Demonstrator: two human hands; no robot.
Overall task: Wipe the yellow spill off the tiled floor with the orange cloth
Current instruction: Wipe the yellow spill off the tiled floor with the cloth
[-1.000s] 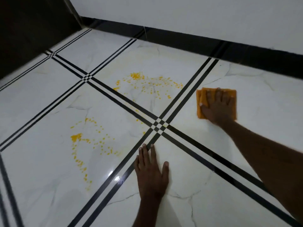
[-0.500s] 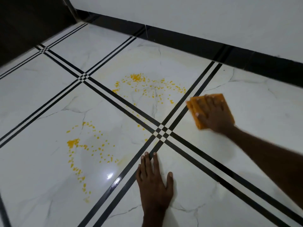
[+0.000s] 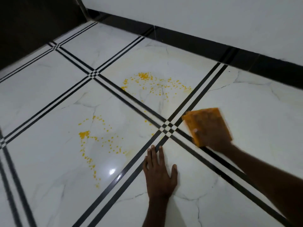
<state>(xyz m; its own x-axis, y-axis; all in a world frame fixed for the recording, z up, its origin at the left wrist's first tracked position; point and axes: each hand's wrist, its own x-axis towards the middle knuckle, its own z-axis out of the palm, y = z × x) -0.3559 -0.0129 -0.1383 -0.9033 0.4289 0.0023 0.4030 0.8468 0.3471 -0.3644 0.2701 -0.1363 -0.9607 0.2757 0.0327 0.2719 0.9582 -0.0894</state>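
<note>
Yellow spill dots the white tiled floor in two patches: a far patch on the middle tile and a near patch on the left tile. A few specks lie beside the black line crossing. My right hand presses flat on the folded orange cloth, just right of that crossing; both are blurred by motion. My left hand rests flat on the floor, fingers spread, below the crossing.
A black skirting strip runs under the white wall along the back. A dark surface stands at the far left. Double black lines divide the floor into big tiles.
My right hand has slid the orange cloth toward me and leftward, up to the line crossing. My left hand stays planted on the floor.
</note>
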